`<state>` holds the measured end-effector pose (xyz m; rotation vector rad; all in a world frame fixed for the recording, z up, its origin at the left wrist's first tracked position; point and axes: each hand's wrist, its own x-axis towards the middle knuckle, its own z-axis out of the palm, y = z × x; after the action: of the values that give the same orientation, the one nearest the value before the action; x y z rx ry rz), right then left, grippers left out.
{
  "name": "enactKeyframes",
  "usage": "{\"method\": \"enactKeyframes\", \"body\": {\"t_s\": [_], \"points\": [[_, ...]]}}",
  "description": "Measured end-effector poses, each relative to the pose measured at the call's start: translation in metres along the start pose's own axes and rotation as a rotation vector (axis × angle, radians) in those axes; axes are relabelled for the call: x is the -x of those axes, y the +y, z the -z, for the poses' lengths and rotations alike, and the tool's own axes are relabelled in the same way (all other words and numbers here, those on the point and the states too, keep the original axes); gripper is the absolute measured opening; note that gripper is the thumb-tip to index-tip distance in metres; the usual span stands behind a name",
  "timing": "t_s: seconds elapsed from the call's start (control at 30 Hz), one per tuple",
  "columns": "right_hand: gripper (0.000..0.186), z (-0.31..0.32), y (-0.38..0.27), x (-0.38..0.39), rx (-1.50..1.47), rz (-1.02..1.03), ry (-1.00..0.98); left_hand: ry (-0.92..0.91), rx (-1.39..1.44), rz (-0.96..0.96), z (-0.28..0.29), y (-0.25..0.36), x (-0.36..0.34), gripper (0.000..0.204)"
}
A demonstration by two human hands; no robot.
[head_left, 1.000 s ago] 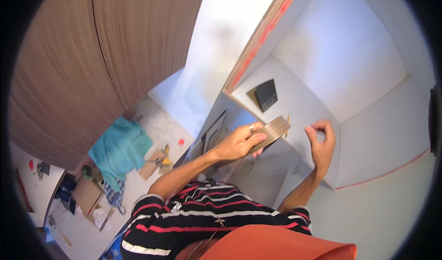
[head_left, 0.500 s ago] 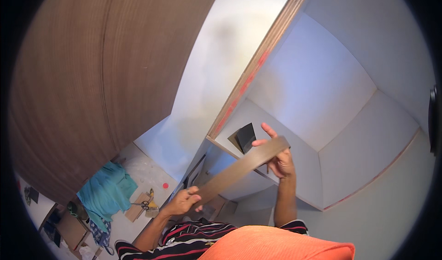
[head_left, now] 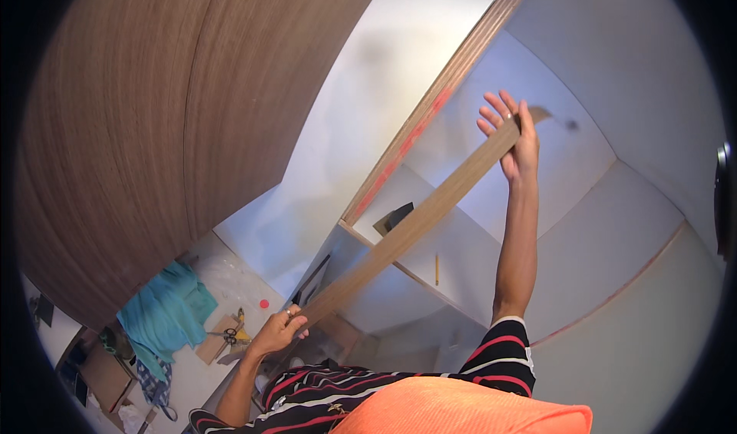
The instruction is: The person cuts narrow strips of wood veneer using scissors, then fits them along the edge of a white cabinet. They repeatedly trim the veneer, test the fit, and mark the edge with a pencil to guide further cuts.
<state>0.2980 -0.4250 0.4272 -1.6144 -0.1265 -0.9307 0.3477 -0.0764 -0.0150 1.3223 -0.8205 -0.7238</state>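
A long wood-grain edging strip (head_left: 414,216) stretches diagonally upward across my body toward the upper right. My left hand (head_left: 280,328) is closed on its lower part. My raised right hand (head_left: 513,138) holds the strip near its upper end, against the palm, with several fingers spread out. Behind the strip, on the white cabinet shelf (head_left: 464,250), lie a dark angular piece (head_left: 399,214) and a yellow pencil (head_left: 437,269). The cabinet's front edge (head_left: 465,54) is raw layered wood with a red streak.
A wood-grain panel (head_left: 115,142) fills the upper left. Below it are a turquoise cloth (head_left: 165,311), scissors (head_left: 229,336), a board (head_left: 107,376) and a red disc (head_left: 264,303) on a cluttered pale surface. An orange cloth (head_left: 461,411) crosses the lower foreground.
The coiled strip in my left hand is now drawn out long. My right hand has risen up and to the right with it, while my left hand has moved down and to the left.
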Motion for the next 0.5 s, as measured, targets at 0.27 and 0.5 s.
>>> {"method": "enactKeyframes", "body": {"t_s": [0.27, 0.5], "points": [[0.037, 0.024, -0.036, -0.086, -0.042, 0.094, 0.132, 0.031, -0.162, 0.094, 0.022, -0.039, 0.011, 0.022], [0.018, 0.011, -0.037, -0.129, 0.313, 0.365, 0.125, 0.023, -0.204, 0.063, 0.006, -0.071, -0.013, 0.03]]}}
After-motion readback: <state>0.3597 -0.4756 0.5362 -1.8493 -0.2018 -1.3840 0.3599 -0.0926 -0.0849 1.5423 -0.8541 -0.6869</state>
